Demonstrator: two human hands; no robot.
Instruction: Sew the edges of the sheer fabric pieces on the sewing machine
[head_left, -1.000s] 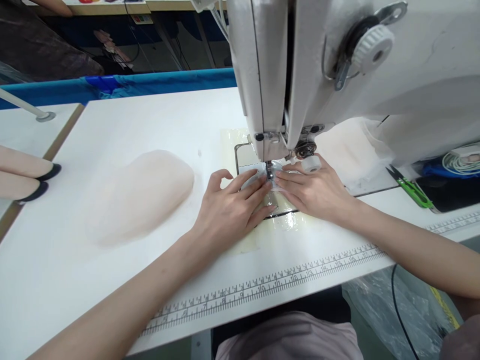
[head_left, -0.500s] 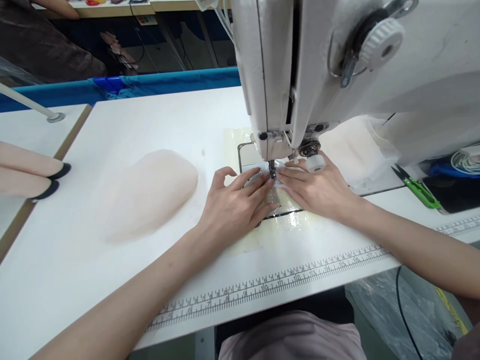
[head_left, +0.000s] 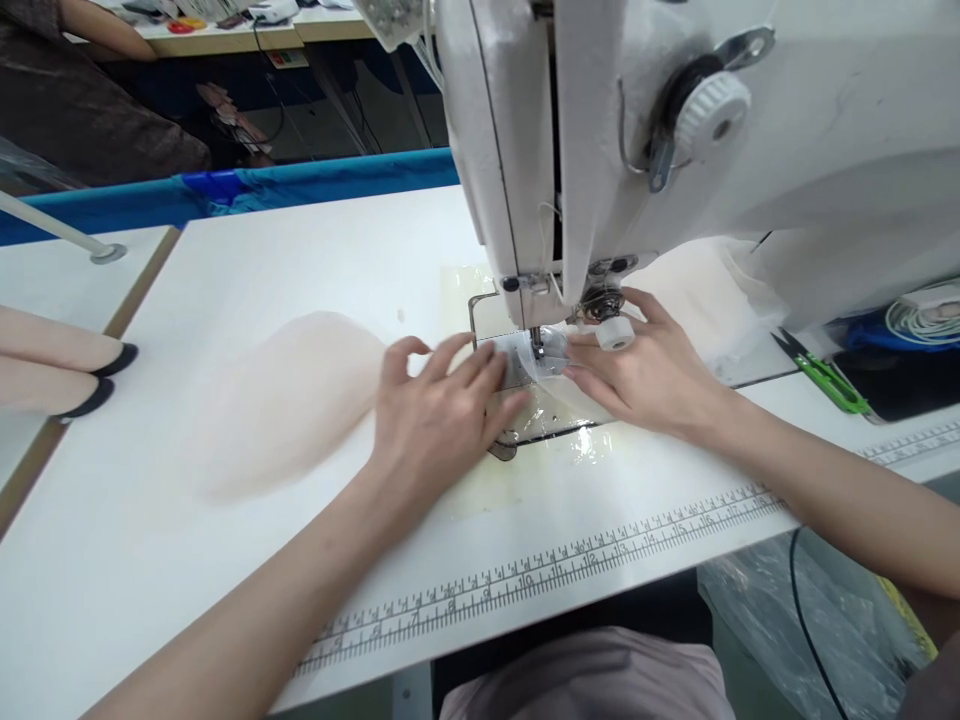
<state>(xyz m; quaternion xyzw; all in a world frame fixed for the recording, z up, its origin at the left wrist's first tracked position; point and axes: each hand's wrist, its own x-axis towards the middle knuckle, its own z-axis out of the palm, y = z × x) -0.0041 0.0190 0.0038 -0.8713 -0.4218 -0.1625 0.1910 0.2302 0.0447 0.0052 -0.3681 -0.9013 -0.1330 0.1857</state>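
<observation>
A sheer whitish piece of fabric [head_left: 551, 362] lies on the metal plate under the presser foot [head_left: 536, 342] of a white sewing machine [head_left: 517, 130]. My left hand [head_left: 442, 415] is left of the foot, slightly blurred, its fingers spread over the plate's edge with nothing gripped. To the right of the foot, my right hand [head_left: 649, 370] rests its outstretched fingertips and thumb on the fabric; a small white knob hides part of its fingers. A larger pale, sheer cloth piece [head_left: 300, 400] is spread on the white table [head_left: 247, 600] to the left.
Green thread snips [head_left: 829, 380] and a coil of white cord [head_left: 930, 320] lie at the right. More pale fabric [head_left: 697, 290] sits behind my right hand. A printed ruler [head_left: 525, 585] runs along the front edge. Two beige, black-tipped padded shapes [head_left: 60, 375] are at the left.
My left hand has moved left, away from the presser foot. My right hand has shifted slightly outward, showing more of the sheer fabric. The camera view has moved slightly.
</observation>
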